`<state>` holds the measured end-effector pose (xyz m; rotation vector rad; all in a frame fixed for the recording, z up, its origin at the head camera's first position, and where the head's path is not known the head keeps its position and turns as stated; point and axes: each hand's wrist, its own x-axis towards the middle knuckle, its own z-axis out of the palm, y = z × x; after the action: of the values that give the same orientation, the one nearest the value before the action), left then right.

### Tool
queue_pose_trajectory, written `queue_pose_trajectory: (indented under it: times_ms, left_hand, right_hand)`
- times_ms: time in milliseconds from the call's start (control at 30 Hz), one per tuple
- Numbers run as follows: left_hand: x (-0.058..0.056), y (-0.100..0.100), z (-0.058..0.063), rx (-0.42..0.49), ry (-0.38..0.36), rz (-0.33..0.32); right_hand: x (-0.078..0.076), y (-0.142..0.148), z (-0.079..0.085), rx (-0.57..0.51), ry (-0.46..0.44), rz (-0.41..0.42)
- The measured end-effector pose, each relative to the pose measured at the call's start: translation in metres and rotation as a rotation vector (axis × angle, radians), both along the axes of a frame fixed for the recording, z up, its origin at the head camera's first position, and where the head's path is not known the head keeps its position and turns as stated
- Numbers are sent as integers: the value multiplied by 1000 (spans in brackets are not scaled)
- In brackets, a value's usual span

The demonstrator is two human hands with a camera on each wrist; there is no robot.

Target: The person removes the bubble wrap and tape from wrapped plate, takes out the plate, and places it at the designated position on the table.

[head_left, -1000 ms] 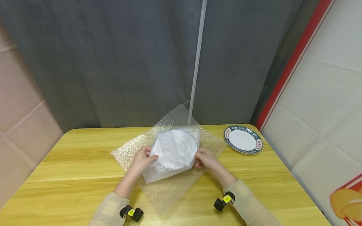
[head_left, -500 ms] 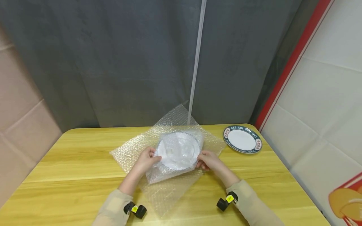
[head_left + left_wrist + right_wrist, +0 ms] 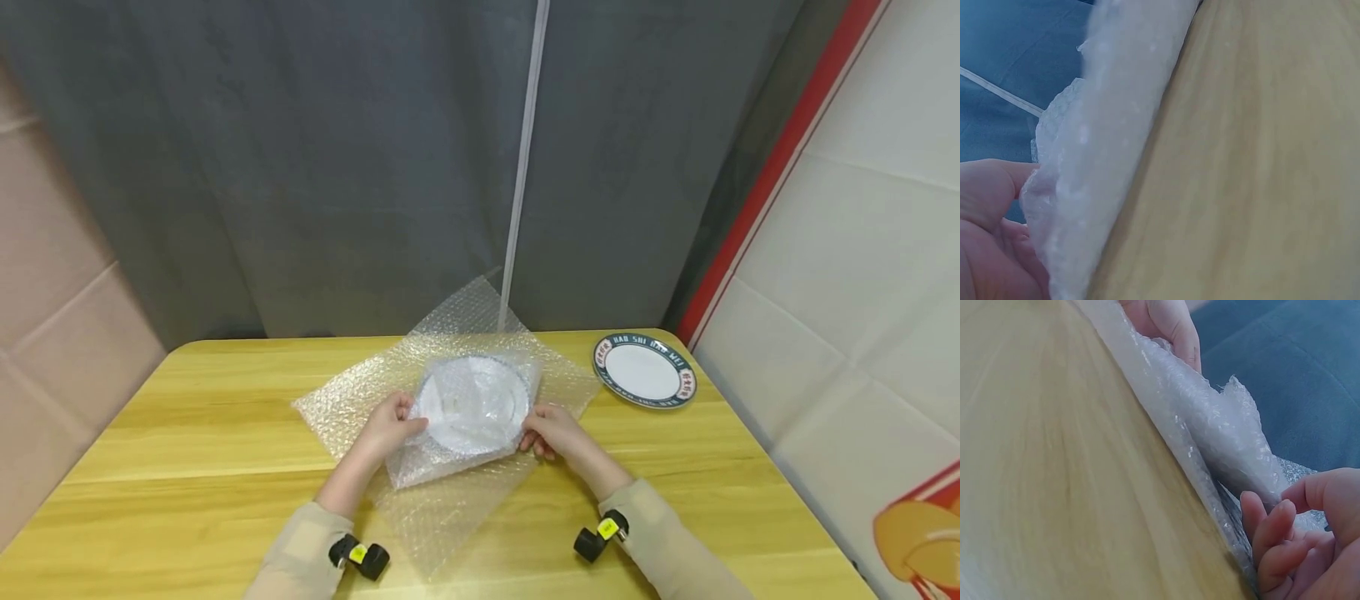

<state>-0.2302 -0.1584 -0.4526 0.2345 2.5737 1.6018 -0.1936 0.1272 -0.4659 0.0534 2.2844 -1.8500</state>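
A round white plate [image 3: 480, 406] lies wrapped in bubble wrap near the middle of the table, its shape showing through the clear film. My left hand [image 3: 391, 426] grips the package's left side, thumb on top. At the right side, my right hand [image 3: 553, 432] pinches the wrap's edge between thumb and fingers. The wrapped package sits over a larger flat sheet of bubble wrap [image 3: 435, 521]. In the right wrist view, the folded bubble wrap [image 3: 1210, 419] stands slightly raised, with a gap between its layers by the right fingers.
A second plate [image 3: 642, 372], white with a dark green lettered rim, rests unwrapped at the table's back right. The wooden table [image 3: 187, 433] extends to both sides. A dark grey curtain [image 3: 337, 167] hangs behind it, and a white panel [image 3: 840, 292] stands at the right.
Both hands and the wrapped plate have shifted slightly to the right from a second ago. Over the last half second the package has settled a little lower. The grips look the same.
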Motion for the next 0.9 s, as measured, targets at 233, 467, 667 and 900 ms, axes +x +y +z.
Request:
queue_pose_trajectory:
  times_ms: [233, 467, 667, 900]
  left_hand:
    - [0, -1, 0, -36, -7, -4]
    - [0, -2, 2, -32, -24, -10]
    - [-1, -4, 0, -28, -17, -27]
    - [-2, -3, -1, 5, -34, -28]
  right_hand:
    - [3, 2, 1, -14, 36, 34]
    - [3, 1, 1, 103, 42, -14]
    - [3, -2, 2, 267, 79, -75]
    - [2, -4, 5, 374, 261, -119]
